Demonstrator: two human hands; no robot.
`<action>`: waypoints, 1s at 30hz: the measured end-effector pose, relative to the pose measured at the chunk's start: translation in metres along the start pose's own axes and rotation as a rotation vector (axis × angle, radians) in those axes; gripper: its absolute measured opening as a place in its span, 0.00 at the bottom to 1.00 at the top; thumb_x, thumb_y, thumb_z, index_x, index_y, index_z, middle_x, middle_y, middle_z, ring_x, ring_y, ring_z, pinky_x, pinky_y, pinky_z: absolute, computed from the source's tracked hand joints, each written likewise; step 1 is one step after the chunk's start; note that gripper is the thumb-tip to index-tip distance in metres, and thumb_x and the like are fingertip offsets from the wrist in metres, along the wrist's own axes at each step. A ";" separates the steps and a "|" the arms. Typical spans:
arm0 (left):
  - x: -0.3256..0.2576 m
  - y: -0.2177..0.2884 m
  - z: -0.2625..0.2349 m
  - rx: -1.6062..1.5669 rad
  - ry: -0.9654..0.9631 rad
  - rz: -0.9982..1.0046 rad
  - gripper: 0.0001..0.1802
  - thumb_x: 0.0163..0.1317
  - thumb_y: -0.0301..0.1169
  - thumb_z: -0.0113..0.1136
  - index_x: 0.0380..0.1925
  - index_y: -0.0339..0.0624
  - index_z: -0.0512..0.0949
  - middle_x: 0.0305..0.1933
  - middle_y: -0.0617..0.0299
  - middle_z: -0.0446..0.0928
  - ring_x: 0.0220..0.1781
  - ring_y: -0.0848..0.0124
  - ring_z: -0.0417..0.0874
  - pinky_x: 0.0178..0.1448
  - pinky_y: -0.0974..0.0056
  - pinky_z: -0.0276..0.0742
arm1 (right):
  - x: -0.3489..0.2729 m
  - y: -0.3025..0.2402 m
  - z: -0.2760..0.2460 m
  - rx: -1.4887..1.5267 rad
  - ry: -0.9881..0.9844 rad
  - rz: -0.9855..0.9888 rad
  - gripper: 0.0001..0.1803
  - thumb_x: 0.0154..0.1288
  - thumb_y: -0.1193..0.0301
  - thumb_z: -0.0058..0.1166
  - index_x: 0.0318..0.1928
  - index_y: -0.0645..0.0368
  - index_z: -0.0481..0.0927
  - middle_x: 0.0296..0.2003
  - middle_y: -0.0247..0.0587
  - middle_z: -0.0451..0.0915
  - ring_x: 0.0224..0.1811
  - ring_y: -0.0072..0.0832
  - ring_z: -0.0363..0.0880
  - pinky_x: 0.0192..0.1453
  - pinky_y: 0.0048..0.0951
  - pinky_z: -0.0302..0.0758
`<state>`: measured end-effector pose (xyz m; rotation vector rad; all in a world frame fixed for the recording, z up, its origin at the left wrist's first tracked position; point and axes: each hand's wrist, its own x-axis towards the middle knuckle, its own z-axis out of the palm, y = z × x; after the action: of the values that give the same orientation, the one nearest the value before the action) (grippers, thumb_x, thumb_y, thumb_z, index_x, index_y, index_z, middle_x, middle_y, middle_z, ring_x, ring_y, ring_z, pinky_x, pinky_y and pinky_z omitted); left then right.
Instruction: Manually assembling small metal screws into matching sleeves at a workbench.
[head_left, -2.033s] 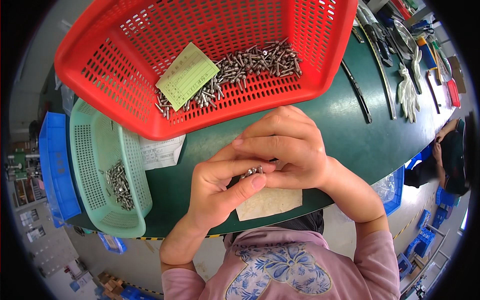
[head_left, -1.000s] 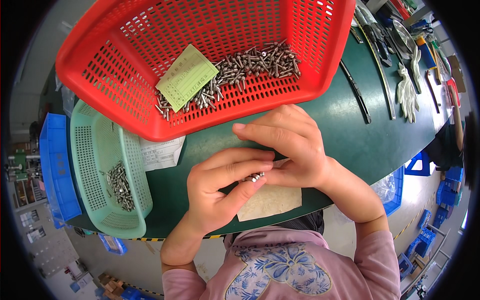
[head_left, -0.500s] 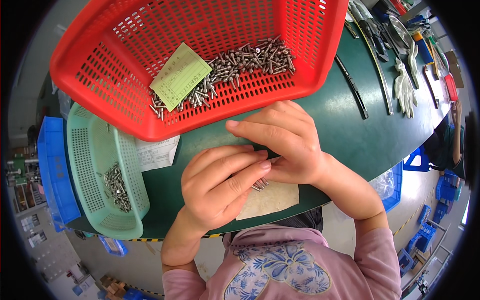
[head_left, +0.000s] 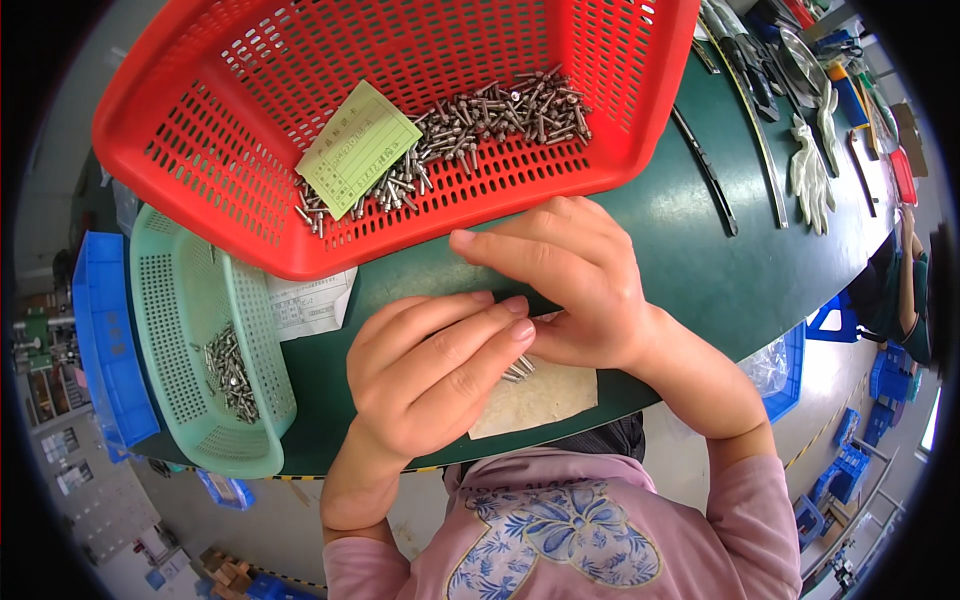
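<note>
My left hand [head_left: 428, 368] and my right hand [head_left: 572, 272] meet over the near edge of the green table. The left fingers are bent and pressed together, their tips near the right thumb. The right hand is curled, its index finger reaching left; whatever lies between the fingertips is hidden. Several thin metal pins [head_left: 518, 370] show just below the left fingers, above a beige cloth [head_left: 540, 402]; I cannot tell whether they are held or lie there. Beyond my hands stands a red perforated basket [head_left: 400, 238] with many metal screw-like parts [head_left: 505, 118] and a yellow-green card [head_left: 358, 150].
To the left, a light green basket [head_left: 262, 330] holds more small metal parts [head_left: 230, 375], beside a blue bin [head_left: 110, 340]. A paper sheet [head_left: 312, 305] lies partly under the red basket. White gloves [head_left: 810, 180] and tools lie far right, near another person's arm [head_left: 908, 270].
My left hand has shifted slightly left and its fingertips have slid a little away from the right hand. My right hand has barely moved.
</note>
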<state>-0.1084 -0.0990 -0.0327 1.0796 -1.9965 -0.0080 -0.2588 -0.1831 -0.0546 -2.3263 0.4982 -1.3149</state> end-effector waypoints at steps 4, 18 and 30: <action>0.000 -0.004 -0.007 0.146 0.031 0.033 0.11 0.46 0.24 0.66 0.34 0.41 0.82 0.35 0.63 0.82 0.38 0.68 0.80 0.33 0.68 0.74 | -0.005 -0.001 -0.002 0.151 -0.093 0.297 0.17 0.39 0.79 0.57 0.36 0.59 0.80 0.26 0.38 0.78 0.27 0.34 0.76 0.31 0.30 0.72; 0.000 -0.010 -0.009 0.261 0.014 0.060 0.13 0.46 0.24 0.64 0.35 0.39 0.82 0.36 0.61 0.82 0.39 0.65 0.81 0.35 0.66 0.76 | 0.006 -0.019 -0.019 1.125 -0.536 0.956 0.11 0.63 0.70 0.53 0.30 0.67 0.81 0.20 0.36 0.80 0.24 0.14 0.76 0.30 0.18 0.70; -0.001 -0.011 -0.007 -0.087 0.076 -0.243 0.19 0.38 0.13 0.59 0.36 0.35 0.81 0.40 0.53 0.80 0.40 0.60 0.81 0.42 0.62 0.77 | 0.004 -0.021 -0.021 1.069 -0.390 0.949 0.08 0.59 0.74 0.54 0.29 0.67 0.81 0.22 0.37 0.81 0.24 0.13 0.76 0.29 0.16 0.71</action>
<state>-0.0955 -0.1030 -0.0331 1.2406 -1.7707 -0.1784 -0.2728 -0.1710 -0.0313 -1.1195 0.4854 -0.4218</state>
